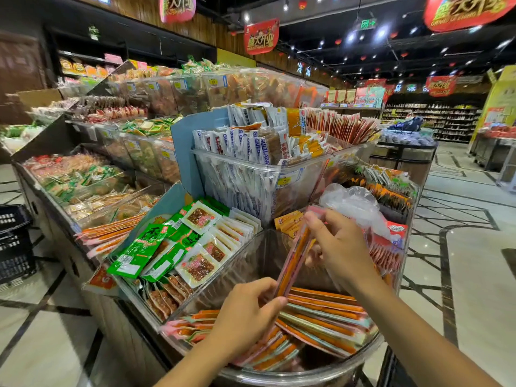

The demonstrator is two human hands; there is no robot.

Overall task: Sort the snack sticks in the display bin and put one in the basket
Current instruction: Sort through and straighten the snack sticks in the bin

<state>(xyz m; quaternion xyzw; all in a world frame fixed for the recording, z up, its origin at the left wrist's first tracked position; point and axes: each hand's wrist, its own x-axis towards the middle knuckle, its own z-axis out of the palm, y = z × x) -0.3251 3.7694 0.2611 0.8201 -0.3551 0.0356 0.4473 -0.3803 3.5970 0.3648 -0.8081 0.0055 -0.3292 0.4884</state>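
Supermarket shelves (446,121) surround us as our left hand (245,317) pinches the near end and right hand (339,247) the far end of long orange pink-wrapped snack sticks (293,263) above the clear plastic display bin (279,379), black plastic basket (14,241) well left.

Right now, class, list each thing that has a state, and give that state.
left hand, pinching lower end of held snack sticks
right hand, pinching their upper end
held snack sticks, raised, tilted above the display bin
binned snack sticks, lying flat, piled
shopping basket, on the floor, left
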